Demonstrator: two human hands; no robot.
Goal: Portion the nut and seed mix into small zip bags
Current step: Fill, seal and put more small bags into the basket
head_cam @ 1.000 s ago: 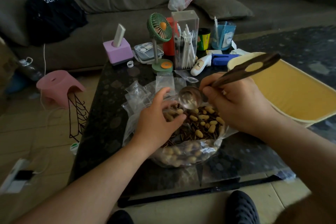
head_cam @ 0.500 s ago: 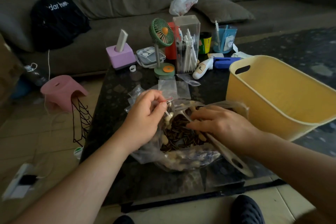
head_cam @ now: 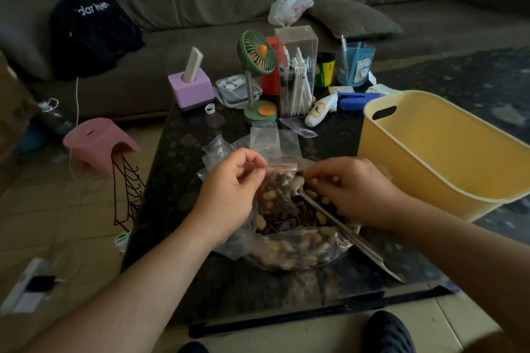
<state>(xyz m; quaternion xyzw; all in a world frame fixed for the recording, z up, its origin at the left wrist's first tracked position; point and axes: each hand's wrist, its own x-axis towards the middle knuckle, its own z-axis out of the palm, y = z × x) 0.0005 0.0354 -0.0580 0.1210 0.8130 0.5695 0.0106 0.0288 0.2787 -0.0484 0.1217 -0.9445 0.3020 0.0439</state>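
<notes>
A large clear bag of nut and seed mix lies open on the dark table. Over it stands a small zip bag with a red zip strip, holding peanuts and seeds. My left hand pinches the strip's left end. My right hand, fingers curled, pinches the right end. A long spoon lies in the big bag under my right hand, its handle sticking out toward the lower right. Nobody holds it.
Several empty small zip bags lie just behind the hands. A yellow plastic tub stands close on the right. At the table's far end are a green desk fan, a clear pen box and a purple block.
My right hand tipped the spoon down, laid it in the big bag and moved to the small bag's top. My left hand kept hold of the small bag, which now holds mix.
</notes>
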